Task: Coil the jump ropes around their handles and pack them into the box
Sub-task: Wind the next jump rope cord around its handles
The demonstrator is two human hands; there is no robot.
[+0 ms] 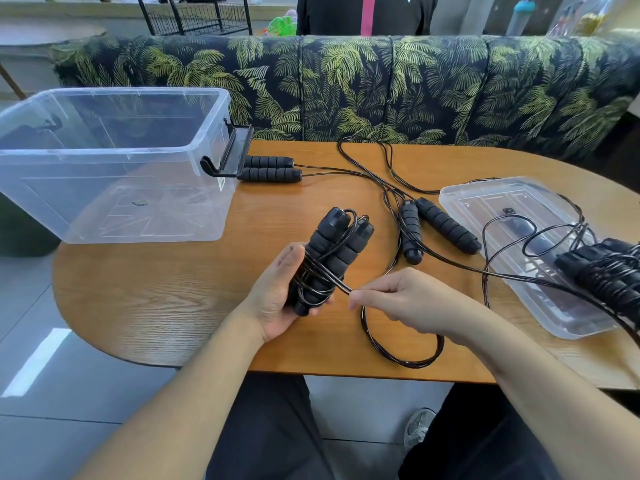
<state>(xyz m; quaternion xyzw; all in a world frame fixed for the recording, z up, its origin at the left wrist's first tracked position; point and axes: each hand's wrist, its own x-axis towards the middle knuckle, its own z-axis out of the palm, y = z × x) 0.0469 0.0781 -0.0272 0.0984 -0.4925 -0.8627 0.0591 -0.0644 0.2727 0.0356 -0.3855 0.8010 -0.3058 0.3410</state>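
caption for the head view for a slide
Left hand holds paired handles while right hand winds the rope; clear box waits.

bright, even daylight fills the scene. a pale window glare lies on the floor (38, 362) at the left, and a soft sheen crosses the table (180, 292). shadows under the box (114, 161) and lid (512, 216) are faint. wide-angle distortion bends the edges; the far background is soft, slightly blurred.
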